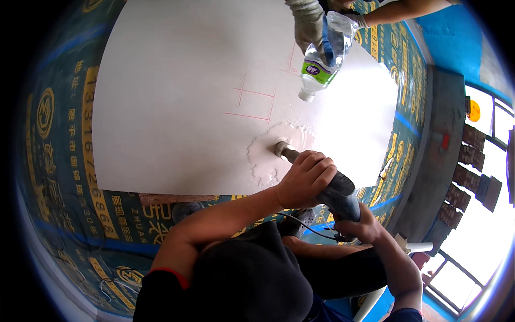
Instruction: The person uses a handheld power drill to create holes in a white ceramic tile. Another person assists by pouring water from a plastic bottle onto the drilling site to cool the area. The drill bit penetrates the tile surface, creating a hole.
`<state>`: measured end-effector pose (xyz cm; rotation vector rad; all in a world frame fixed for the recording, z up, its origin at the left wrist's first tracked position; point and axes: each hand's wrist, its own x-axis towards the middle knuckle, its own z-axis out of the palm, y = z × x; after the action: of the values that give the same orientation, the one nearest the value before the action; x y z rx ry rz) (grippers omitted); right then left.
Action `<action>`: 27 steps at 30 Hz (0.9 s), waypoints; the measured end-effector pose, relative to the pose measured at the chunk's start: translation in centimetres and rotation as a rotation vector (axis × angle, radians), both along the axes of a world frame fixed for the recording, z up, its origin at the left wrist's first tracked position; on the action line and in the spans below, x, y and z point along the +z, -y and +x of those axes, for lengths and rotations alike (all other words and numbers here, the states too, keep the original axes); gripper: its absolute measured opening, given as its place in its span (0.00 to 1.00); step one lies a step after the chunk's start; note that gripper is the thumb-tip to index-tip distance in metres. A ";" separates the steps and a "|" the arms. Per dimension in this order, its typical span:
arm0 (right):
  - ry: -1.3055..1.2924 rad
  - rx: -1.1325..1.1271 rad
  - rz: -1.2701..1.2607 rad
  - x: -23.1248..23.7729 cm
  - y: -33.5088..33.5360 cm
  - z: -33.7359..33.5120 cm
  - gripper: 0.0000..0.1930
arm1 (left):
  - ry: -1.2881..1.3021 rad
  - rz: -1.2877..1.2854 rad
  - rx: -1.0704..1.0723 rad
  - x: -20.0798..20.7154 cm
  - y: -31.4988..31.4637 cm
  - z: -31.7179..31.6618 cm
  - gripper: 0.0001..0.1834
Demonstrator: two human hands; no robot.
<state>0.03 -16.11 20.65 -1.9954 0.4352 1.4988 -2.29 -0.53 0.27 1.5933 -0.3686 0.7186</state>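
Both my hands are on a dark electric drill [343, 196] fitted with a round hole-saw bit [281, 150]. My left hand [307, 180] wraps round the front of its body, and my right hand [362, 225] grips the rear. The bit meets a large white slab [171, 107] within a puddle of water [263, 155]. Red lines [257, 104] are drawn on the slab beyond the bit. At the far side, another person's gloved hand [312, 32] tips a clear plastic bottle [317, 72] with a green label, its mouth down toward the puddle.
Dark green printed sheeting [70, 161] covers the floor round the slab. A wooden strip [166, 199] lies by the near edge. A cord [308, 229] hangs by the drill, near my shoe [303, 216]. Brown stacks [466, 177] stand by the window at right.
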 end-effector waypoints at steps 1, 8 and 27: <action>0.015 0.000 -0.003 0.5 -0.4 0.1 0.17 | 0.000 0.001 0.006 0.3 -0.1 0.0 0.37; 0.093 -0.086 -0.142 5.7 -2.2 -0.1 0.21 | 0.002 -0.033 -0.012 4.0 -0.1 0.4 0.32; 0.020 -0.010 -0.160 8.1 -1.6 -0.8 0.22 | -0.005 -0.085 -0.127 4.9 1.4 -1.0 0.39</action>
<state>-0.77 -14.50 28.77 -2.1256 0.5725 1.4770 -3.28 -1.91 5.15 1.4774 -0.4256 0.6248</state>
